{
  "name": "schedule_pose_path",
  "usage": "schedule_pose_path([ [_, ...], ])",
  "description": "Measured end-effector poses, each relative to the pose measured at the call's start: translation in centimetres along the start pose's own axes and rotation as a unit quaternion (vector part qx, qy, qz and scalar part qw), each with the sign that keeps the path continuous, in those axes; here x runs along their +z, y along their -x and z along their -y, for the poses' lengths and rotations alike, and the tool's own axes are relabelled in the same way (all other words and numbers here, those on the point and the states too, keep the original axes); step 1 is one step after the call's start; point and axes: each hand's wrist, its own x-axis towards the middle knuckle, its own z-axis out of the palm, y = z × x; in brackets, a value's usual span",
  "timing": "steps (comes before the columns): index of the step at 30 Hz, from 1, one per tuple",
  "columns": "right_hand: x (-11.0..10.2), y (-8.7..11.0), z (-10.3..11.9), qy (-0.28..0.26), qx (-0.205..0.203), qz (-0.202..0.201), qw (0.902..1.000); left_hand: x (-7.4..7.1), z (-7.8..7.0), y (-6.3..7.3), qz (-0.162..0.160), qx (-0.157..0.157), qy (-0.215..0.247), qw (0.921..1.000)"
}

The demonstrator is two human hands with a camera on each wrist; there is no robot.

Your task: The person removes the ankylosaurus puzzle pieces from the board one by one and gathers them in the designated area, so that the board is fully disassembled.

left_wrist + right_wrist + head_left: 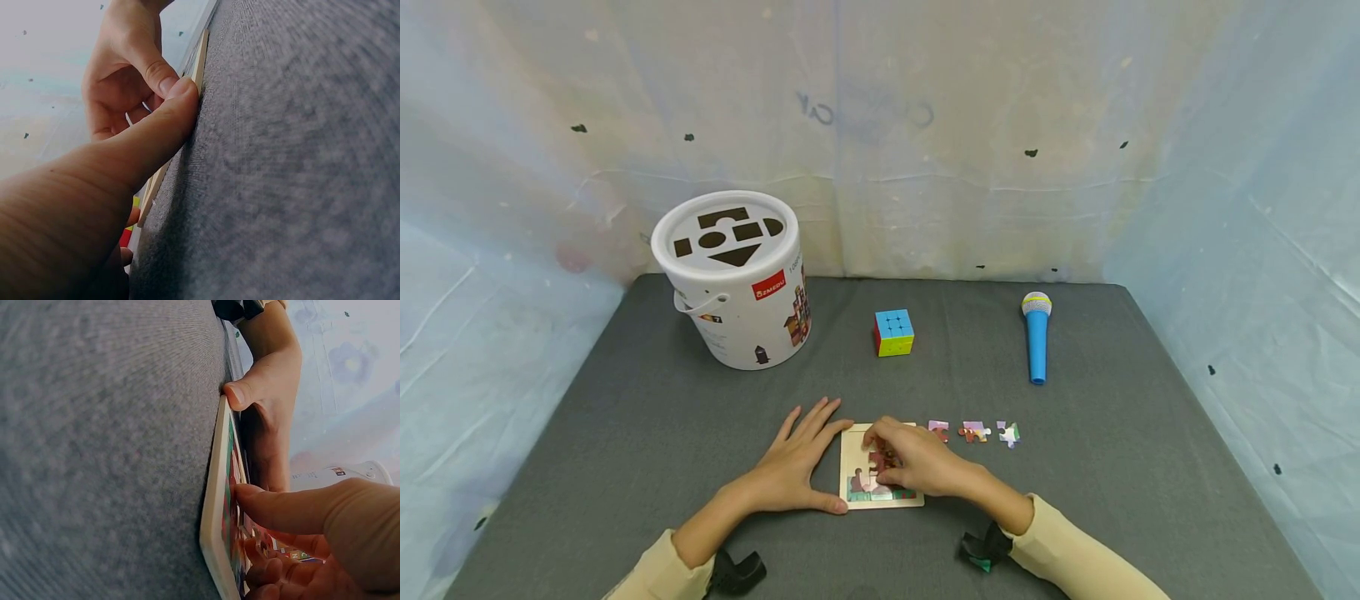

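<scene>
A small wooden jigsaw tray lies flat on the table, partly filled with colourful pieces along its lower part. My left hand rests at its left side, fingers spread and straight. The left thumb touches the tray's near left corner, and a fingertip reaches its far left corner. Over the tray's right half, my right hand has its fingers bent and pinches a brown puzzle piece close on the board. The right thumb points down at the pieces; this hand hides much of the tray's right side.
Three loose puzzle pieces lie in a row right of the tray, the middle one mostly pink and brown. Behind stand a puzzle cube, a blue toy microphone lying down, and a white lidded bucket at the back left.
</scene>
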Motion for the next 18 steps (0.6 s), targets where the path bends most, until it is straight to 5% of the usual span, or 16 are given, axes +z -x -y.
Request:
schedule_pose_path([
  [18, -0.04, 0.05, -0.14, -0.016, 0.016, -0.003, 0.9997, -0.01, 0.0, 0.05, 0.002, -0.004, 0.007, 1.0],
])
